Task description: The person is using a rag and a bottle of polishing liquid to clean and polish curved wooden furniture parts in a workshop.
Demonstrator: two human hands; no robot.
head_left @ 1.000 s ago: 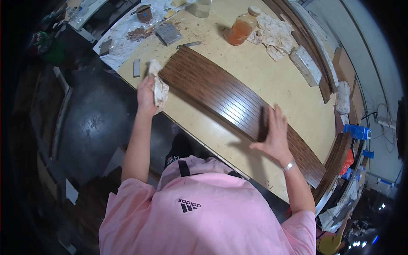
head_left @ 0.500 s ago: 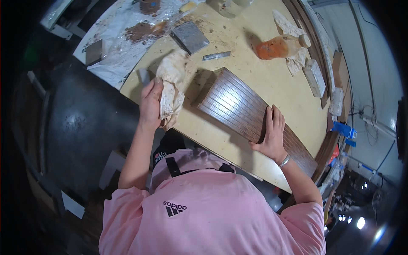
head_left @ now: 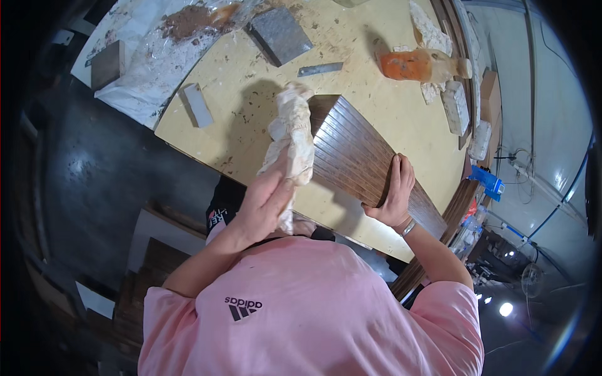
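Far left of the grooved board (head_left: 364, 147), I record a dark block (head_left: 108, 66) on plastic sheeting (head_left: 143, 69); nearer the board, on its left, lies a small pale block (head_left: 198, 105). My left hand (head_left: 269, 203), just left of the board, is closed around a stained rag (head_left: 291, 138), bunched beside the board's left end; whether the rag touches it I cannot tell. A grey block (head_left: 280, 36) and a flat metal strip (head_left: 320, 69) lie beyond that end. The board itself, brown and glossy, slants across the tabletop (head_left: 351, 37) before me; whether its left end rests there is unclear. My right hand (head_left: 394, 194) is part-open across its width, thumb at the near edge, fingers over the far one.

Assessment: stiff, moderately heavy, likely slick on the shiny face, finish liable to scuff; best held by both long edges. The rag is soft and light. Right of the board stands a bottle of orange liquid (head_left: 407, 66).
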